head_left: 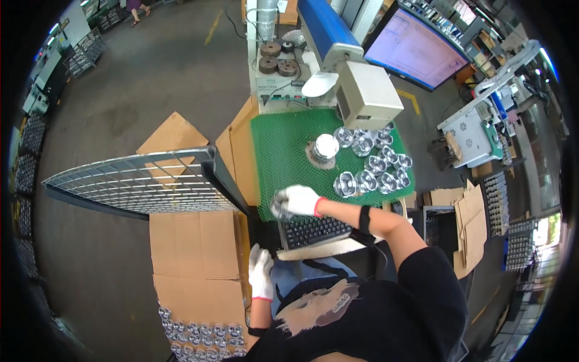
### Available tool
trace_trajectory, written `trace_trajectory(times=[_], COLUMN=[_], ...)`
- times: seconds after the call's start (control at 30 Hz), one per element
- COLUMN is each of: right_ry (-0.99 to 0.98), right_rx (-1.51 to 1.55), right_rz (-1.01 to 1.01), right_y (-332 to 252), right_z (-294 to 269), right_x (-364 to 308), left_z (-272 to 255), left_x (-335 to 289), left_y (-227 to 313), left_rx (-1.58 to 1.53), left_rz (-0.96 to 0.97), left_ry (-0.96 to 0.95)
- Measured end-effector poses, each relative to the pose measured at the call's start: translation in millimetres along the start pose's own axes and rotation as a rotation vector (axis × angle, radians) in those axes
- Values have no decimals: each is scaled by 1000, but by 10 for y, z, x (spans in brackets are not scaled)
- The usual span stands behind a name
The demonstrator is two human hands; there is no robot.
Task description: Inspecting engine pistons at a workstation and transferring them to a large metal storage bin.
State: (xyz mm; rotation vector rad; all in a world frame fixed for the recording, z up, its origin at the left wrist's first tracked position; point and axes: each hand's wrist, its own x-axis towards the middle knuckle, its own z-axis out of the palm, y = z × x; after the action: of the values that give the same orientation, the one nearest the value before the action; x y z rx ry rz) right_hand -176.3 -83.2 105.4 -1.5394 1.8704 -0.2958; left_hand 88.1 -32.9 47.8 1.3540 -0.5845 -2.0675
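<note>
My gloved right hand (300,200) reaches across the front left of the green mesh mat (277,145). Its fingers are closed on a shiny metal piston (280,208), partly covered by the glove, over the mat's front edge beside the keyboard (316,232). Down beside my lap is my gloved left hand (260,274), holding nothing I can see, its fingers loosely stretched and a little apart. Another piston (325,146) stands on a round fixture (315,158) under the boxy white machine head (369,93). Several more pistons (377,166) stand grouped on the right of the mat.
A wire-mesh rack panel (139,184) juts out at the left. Below it, cardboard (193,244) lies beside rows of pistons (202,335). Behind the mat are a control box (280,89) and dark round blocks (277,58). A monitor (416,45) stands at back right.
</note>
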Motion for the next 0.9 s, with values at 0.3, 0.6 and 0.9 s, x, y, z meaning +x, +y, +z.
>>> trace_trajectory(times=[0.3, 0.6, 0.9], right_ry=[665, 168, 610], right_rx=[-635, -244, -469], right_rz=[25, -353, 342], right_y=[862, 380, 1090], right_z=[-572, 410, -229], right_x=[1608, -391, -921], left_z=[-405, 150, 769], left_x=[-119, 261, 411], left_y=[-248, 33, 363], left_rx=[-119, 8, 384], left_rz=[-88, -158, -104], left_ry=[251, 11, -221])
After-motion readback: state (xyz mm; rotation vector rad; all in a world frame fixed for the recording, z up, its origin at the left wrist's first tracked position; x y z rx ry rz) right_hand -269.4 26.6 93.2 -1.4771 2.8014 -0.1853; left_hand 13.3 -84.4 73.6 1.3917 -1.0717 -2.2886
